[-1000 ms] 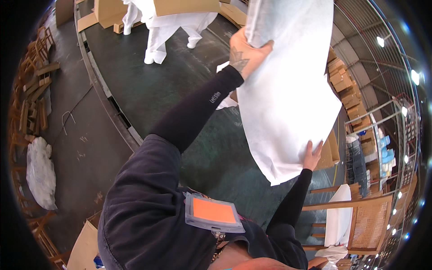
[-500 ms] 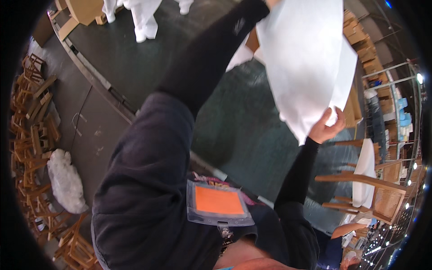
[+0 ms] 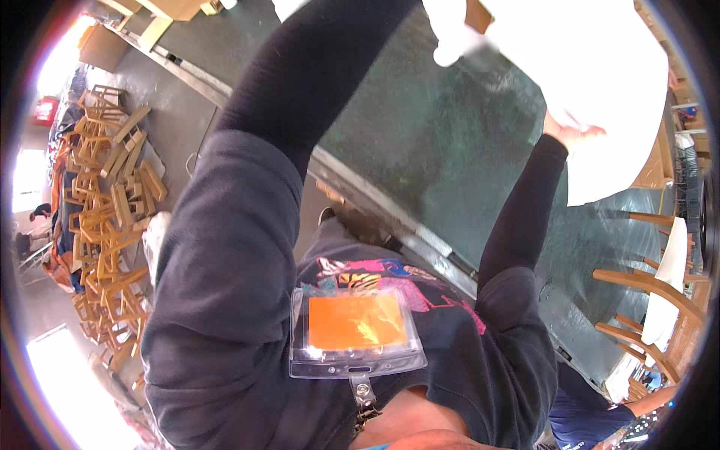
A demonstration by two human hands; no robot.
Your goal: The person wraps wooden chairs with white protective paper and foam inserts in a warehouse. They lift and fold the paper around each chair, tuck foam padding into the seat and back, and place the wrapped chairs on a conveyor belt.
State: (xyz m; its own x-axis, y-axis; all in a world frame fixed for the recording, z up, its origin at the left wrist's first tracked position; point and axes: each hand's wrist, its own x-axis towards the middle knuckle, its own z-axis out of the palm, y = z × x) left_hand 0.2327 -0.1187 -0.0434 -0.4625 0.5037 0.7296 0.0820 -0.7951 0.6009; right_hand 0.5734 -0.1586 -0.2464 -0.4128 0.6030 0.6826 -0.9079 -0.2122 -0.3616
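Observation:
A large white sheet (image 3: 600, 82), smooth like packing foam or paper, hangs at the upper right and is washed out by glare. My right hand (image 3: 574, 137) grips its near part, thumb lying against the white surface and the other fingers mostly hidden. My left arm reaches up past the top edge, so my left hand is out of view. Beside the sheet, a brown piece (image 3: 478, 15) shows between white wrapping (image 3: 446, 34). Below lies the dark green work surface (image 3: 420, 135).
A wooden chair (image 3: 637, 281) with a white seat lies tipped at the right, near a co-worker in dark clothing (image 3: 589, 412). Wooden chair frames (image 3: 112, 217) pile up on the left floor. Cardboard (image 3: 172, 7) stands at the upper left. A metal edge (image 3: 397, 214) borders the surface.
The white sheet and my right hand have shifted up and right in view. My left hand has gone beyond the top edge. The whole view has tilted, showing more of my shirt.

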